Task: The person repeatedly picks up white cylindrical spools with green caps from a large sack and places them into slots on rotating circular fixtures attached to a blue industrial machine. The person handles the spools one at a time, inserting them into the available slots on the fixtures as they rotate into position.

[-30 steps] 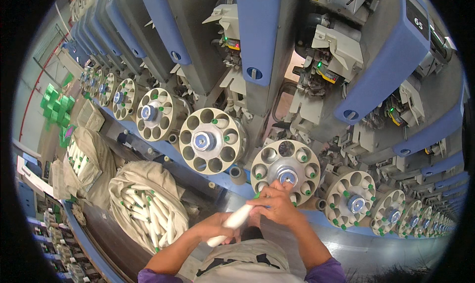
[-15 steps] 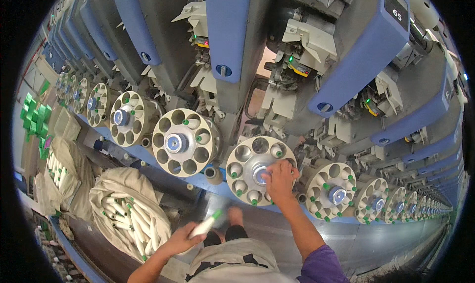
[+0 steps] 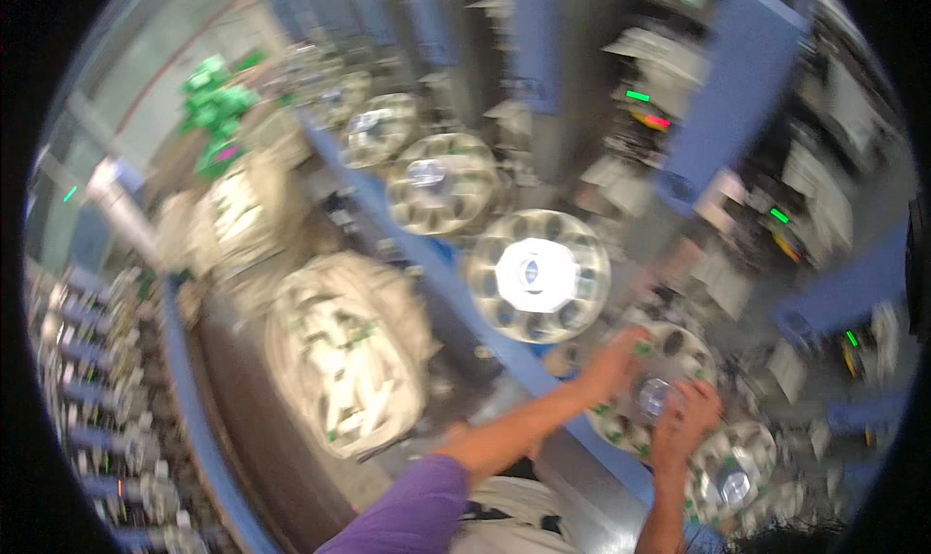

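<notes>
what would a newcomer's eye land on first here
Probably the round drum near the middle, its centre glaring white in the blurred view. Next, the left hand and right hand at another drum to its lower right, with a purple sleeve below. Left of centre, white bobbins fill a cloth bag, and a bright green pile stands out at upper left.

Slv [image 3: 412,501] purple, hldr [image 3: 628,404] is cream w/ bluish hub [image 3: 652,397], bobbins [image 3: 364,389] wht, sack [image 3: 393,307] beige, heap [image 3: 215,108] grn.
</notes>
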The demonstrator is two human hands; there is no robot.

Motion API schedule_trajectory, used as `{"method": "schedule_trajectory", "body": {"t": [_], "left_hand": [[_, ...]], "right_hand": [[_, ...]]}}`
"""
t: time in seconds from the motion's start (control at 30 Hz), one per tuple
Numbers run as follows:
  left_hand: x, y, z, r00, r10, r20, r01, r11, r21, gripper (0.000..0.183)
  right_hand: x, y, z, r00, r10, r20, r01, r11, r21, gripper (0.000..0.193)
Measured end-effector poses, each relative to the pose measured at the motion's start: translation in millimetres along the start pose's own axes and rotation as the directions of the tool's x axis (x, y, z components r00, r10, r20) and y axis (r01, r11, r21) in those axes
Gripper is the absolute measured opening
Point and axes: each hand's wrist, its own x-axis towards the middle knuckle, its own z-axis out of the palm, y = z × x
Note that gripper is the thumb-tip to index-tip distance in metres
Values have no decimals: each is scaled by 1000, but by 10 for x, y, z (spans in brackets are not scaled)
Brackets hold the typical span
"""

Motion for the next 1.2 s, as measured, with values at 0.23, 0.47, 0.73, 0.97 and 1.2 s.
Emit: {"method": "schedule_trajectory", "body": {"t": [0.23,0.47,0.73,0.97,1.2], "left_hand": [[-1663,-725,-1408,975,33,-218,4,986,164,45],[-4547,-1948,-3984,575,-566,-591,798,226,559,33],[-5147,-2643,-4875,739,-440,510,-249,524,814,30],[-4332,-2395,-5284,609,-709,-355,682,697,-222,24],[-3219,-3460,-6008,177,-799,-575,884,386,-265,58]], "right_hand": [[30,-1279,688,941,-13,339,-88,956,281,25],[-497,-2828,2554,623,-62,780,-600,601,528,17],[-1574,-4319,5474,374,-90,923,-267,943,200,53],[-1563,-4750,5346,372,23,928,-507,842,183,32],[-1024,-4815,5593,257,76,963,121,987,-110,27]]}}
